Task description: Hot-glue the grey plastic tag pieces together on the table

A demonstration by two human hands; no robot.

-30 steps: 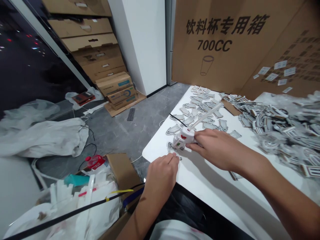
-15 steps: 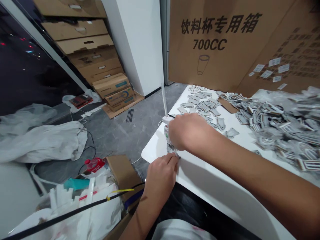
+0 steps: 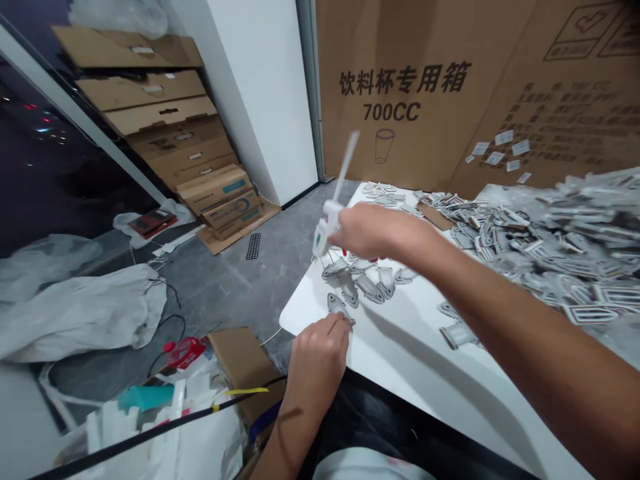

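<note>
My right hand [image 3: 367, 230] is closed around a white hot glue gun [image 3: 324, 230], raised above the table's far left corner. A long translucent glue stick [image 3: 347, 163] sticks up from the gun's back. Beside the table's front edge, my left hand [image 3: 323, 343] pinches a small grey flat piece with a rounded tip [image 3: 337, 305] against the white table [image 3: 395, 353]. Several similar grey pieces [image 3: 369, 288] lie just beyond it, under and behind the glue gun. My right fingertips are partly hidden by the hand itself.
A large heap of grey pieces [image 3: 545, 233] and clear wrapping covers the table's right side. Behind stands a big cardboard box [image 3: 400, 147]. Left of me, an open carton [image 3: 245, 360] holds scraps and a red-labelled bottle [image 3: 185, 352]. Stacked cartons [image 3: 175, 143] lean by the pillar.
My right hand has lifted the glue gun up and away from my left hand, and the gun has tilted. My left hand still holds the grey piece. The view has shifted slightly.
</note>
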